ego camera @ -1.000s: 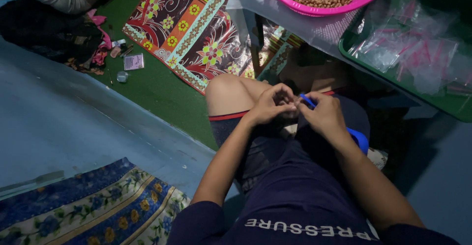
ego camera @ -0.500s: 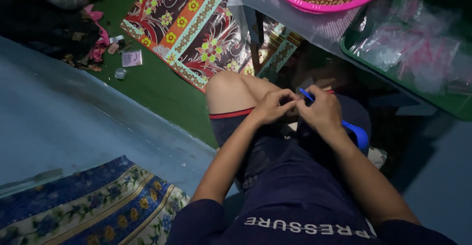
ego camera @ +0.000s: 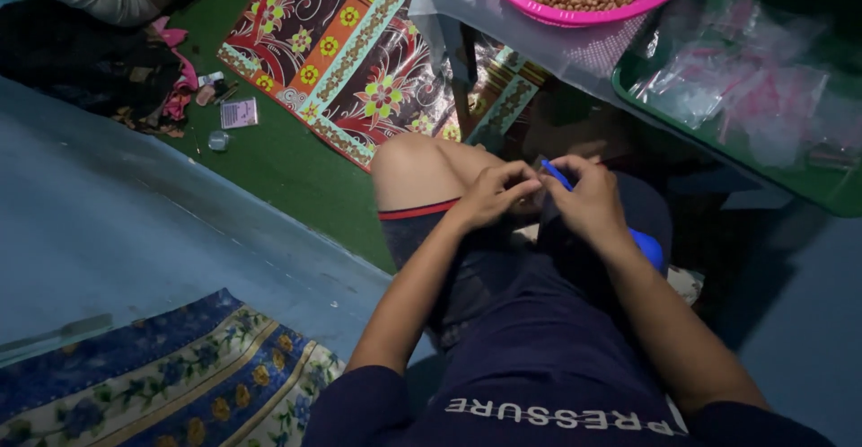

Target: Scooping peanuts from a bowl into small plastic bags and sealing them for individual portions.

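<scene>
Both hands, nearly unmoved, meet over the lap.
Left hand (ego camera: 489, 194) and right hand (ego camera: 588, 200) pinch a blue tool (ego camera: 558, 176); loosened fingers may drop it.

Pink basin (ego camera: 575, 12); green tray (ego camera: 808, 187); floral maroon-orange mat (ego camera: 359, 61); blue tool (ego camera: 558, 176); dark navy shorts (ego camera: 530, 321)

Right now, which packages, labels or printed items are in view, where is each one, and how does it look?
Clear plastic bags with pink strips: heaped in the green tray, upper right.
Small pale rectangular card or packet: flat on the green mat, upper left.
White lettering band: across the dark shirt, bottom centre.
</scene>
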